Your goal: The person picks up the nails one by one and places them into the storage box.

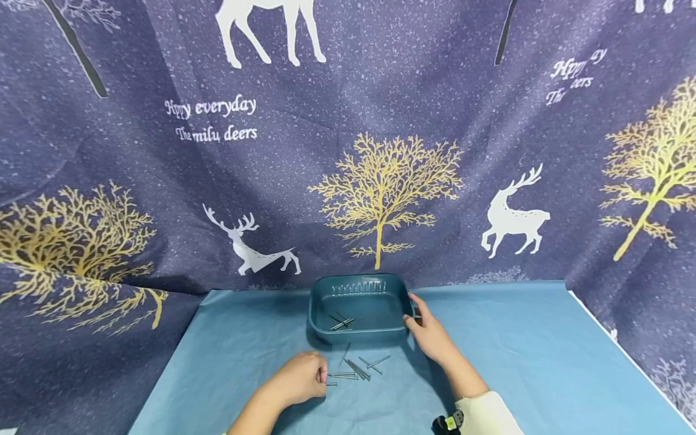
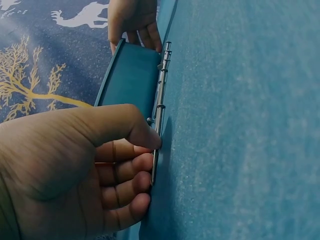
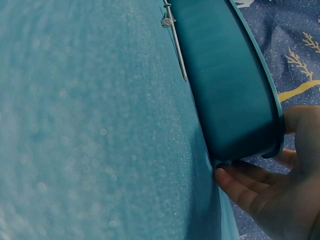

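Note:
A teal baking dish [image 1: 359, 335] stands near the back of the table, with several nails [image 1: 342, 323] inside at its left. In front of it lies a loose group of steel nails [image 1: 359, 370]. My left hand [image 1: 301, 377] is at the left end of this group, fingers curled. In the left wrist view its thumb and forefinger pinch a nail [image 2: 155, 167] low over the cloth. My right hand [image 1: 432, 335] grips the dish's right end, thumb at the near side and fingers around the handle. In the right wrist view its fingers [image 3: 240, 192] reach under the dish's rim.
A light blue cloth [image 1: 516, 350] covers the table. Behind it hangs a dark blue curtain [image 1: 283, 181] printed with deer and golden trees, close to the dish's back edge. A small black device [image 1: 448, 422] sits by the right sleeve [image 1: 489, 414].

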Demonstrator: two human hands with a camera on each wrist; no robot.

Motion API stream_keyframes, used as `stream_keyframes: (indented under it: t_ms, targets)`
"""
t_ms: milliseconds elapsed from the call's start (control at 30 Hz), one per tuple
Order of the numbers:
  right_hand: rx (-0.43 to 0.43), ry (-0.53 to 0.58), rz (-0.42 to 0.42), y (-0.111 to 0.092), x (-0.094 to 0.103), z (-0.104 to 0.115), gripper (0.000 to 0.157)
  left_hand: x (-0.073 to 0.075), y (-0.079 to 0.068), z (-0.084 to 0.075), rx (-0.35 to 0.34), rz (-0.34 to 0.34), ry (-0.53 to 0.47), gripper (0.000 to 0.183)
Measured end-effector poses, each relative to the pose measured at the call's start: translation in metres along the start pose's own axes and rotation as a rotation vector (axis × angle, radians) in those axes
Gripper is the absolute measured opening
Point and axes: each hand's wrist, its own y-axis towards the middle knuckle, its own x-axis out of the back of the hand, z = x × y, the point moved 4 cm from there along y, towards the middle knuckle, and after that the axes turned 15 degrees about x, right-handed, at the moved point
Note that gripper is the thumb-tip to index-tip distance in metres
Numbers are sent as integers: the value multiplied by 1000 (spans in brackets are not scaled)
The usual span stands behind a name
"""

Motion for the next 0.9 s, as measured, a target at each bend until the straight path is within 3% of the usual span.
stream_keyframes:
  t_ms: [533,900]
  targets:
    - [-11,0,3,1,0,-1,61,1,-1,-2,-5,25,52,25]
    - [-14,-4,14,0,0,-1,60,3,-2,-3,14,58,30,26]
